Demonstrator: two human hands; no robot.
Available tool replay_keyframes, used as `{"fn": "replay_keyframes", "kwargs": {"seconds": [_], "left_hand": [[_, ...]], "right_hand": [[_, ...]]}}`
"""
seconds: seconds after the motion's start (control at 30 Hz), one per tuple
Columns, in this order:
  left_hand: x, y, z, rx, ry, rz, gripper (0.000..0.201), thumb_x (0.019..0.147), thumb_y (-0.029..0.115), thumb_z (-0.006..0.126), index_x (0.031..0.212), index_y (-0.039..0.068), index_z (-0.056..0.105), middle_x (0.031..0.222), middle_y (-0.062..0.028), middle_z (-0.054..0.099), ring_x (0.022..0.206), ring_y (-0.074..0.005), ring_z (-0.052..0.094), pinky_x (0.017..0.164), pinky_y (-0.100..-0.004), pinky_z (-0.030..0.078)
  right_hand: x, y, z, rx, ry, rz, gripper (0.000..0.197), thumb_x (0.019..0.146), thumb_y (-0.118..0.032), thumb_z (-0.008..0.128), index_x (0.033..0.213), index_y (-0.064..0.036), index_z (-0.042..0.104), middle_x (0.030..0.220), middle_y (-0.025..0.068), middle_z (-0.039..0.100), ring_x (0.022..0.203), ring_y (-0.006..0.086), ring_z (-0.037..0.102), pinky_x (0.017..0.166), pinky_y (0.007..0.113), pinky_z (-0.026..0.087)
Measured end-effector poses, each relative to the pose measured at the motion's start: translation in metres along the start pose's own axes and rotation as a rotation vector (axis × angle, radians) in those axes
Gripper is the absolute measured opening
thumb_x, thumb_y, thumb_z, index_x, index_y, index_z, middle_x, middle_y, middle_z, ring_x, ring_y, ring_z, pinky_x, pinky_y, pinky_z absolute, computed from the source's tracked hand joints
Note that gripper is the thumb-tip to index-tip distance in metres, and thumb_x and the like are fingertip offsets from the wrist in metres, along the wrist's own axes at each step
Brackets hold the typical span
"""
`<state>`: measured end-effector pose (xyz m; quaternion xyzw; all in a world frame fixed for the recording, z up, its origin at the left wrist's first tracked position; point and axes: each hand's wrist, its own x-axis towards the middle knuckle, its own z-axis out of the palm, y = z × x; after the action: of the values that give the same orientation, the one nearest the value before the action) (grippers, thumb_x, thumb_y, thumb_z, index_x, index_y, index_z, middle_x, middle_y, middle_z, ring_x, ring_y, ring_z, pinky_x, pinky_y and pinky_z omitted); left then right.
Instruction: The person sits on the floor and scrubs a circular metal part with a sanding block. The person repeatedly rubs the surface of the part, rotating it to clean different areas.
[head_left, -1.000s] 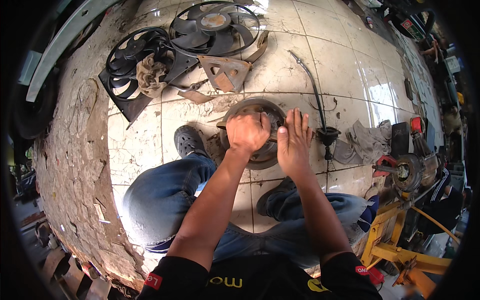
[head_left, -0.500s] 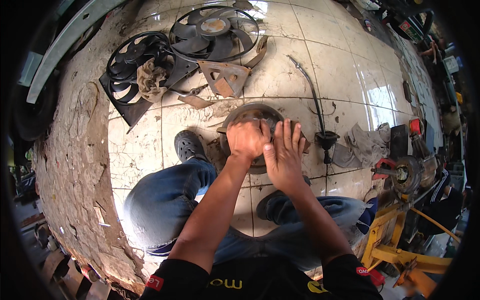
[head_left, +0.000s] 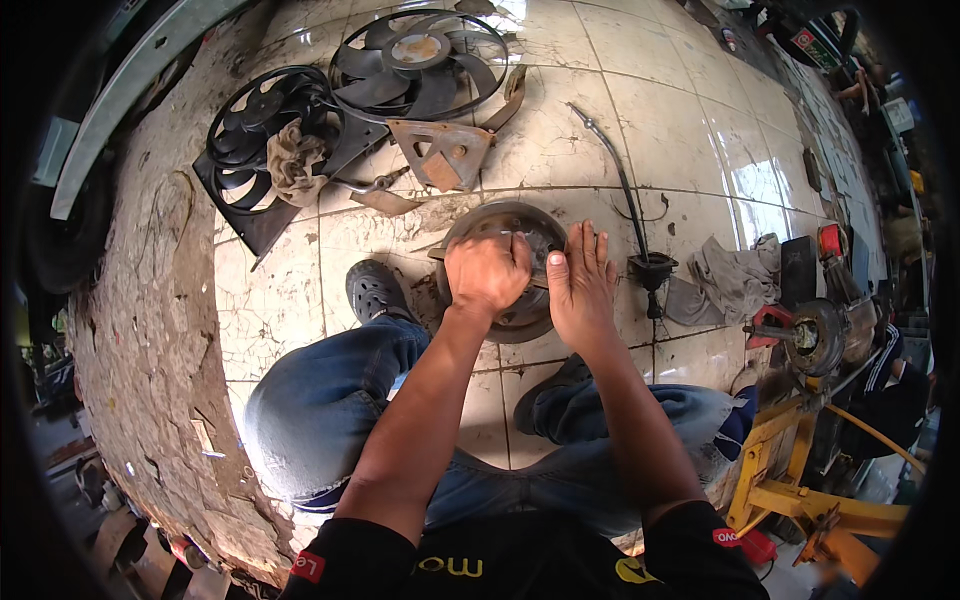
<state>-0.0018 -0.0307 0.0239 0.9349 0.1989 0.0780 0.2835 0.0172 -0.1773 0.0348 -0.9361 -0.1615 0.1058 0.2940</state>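
On the tiled floor between my feet lies a round, rimmed metal part (head_left: 508, 332) that looks like a brake drum. My left hand (head_left: 487, 272) is closed in a fist above it, around a brown bar-like piece (head_left: 540, 274). Short bits of this piece show on both sides of the fist; most of it is hidden. My right hand (head_left: 583, 290) has its fingers stretched out and stands at the drum's right edge. Its thumb side is close to the bar's right end; whether they touch is hard to tell.
Black radiator fans (head_left: 418, 75), a crumpled rag (head_left: 297, 165) and a rusty bracket (head_left: 440, 155) lie beyond the drum. To the right are a lever with a long rod (head_left: 650, 270), a grey cloth (head_left: 735, 280) and a yellow metal stand (head_left: 790, 497). My shoe (head_left: 377, 288) is left of the drum.
My right hand has shifted a little to the right, away from my left fist, uncovering more of the brown piece between them. The left hand stays closed over the drum.
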Motion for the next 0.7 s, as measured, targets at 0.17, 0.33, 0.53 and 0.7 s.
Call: {"fn": "replay_keyframes", "kwargs": {"seconds": [0.17, 0.33, 0.53, 0.7], "left_hand": [[-0.001, 0.001, 0.004, 0.035, -0.010, -0.039, 0.043, 0.093, 0.032, 0.047, 0.072, 0.006, 0.073, 0.079, -0.0176, 0.072, 0.077, -0.0367, 0.070, 0.086, -0.0451, 0.051], [0.001, 0.001, 0.000, 0.012, -0.017, -0.011, 0.044, 0.093, 0.033, 0.047, 0.073, 0.005, 0.073, 0.078, -0.0180, 0.072, 0.077, -0.0369, 0.070, 0.086, -0.0449, 0.051], [0.001, 0.004, -0.002, 0.029, -0.031, -0.036, 0.043, 0.093, 0.032, 0.048, 0.072, 0.005, 0.073, 0.078, -0.0189, 0.072, 0.077, -0.0368, 0.070, 0.085, -0.0458, 0.051], [0.001, -0.003, 0.002, 0.014, 0.006, 0.029, 0.042, 0.095, 0.035, 0.049, 0.078, 0.005, 0.072, 0.079, -0.0224, 0.071, 0.076, -0.0416, 0.069, 0.079, -0.0495, 0.054]], "right_hand": [[-0.022, -0.006, 0.010, -0.169, 0.057, -0.168, 0.076, 0.105, -0.054, 0.028, 0.153, 0.0052, 0.029, 0.161, 0.0260, 0.024, 0.151, 0.0472, 0.012, 0.117, 0.066, 0.011], [-0.005, -0.003, 0.001, -0.044, 0.018, -0.053, 0.076, 0.105, -0.053, 0.028, 0.153, 0.0053, 0.029, 0.161, 0.0261, 0.023, 0.151, 0.0474, 0.011, 0.117, 0.065, 0.009], [-0.031, -0.008, 0.013, -0.161, 0.099, -0.207, 0.077, 0.105, -0.055, 0.030, 0.152, 0.0052, 0.030, 0.161, 0.0252, 0.024, 0.152, 0.0453, 0.011, 0.117, 0.066, 0.011], [0.000, 0.003, 0.003, -0.024, 0.042, -0.008, 0.078, 0.104, -0.057, 0.029, 0.152, 0.0047, 0.031, 0.159, 0.0258, 0.028, 0.150, 0.0473, 0.017, 0.116, 0.067, 0.013]]}}
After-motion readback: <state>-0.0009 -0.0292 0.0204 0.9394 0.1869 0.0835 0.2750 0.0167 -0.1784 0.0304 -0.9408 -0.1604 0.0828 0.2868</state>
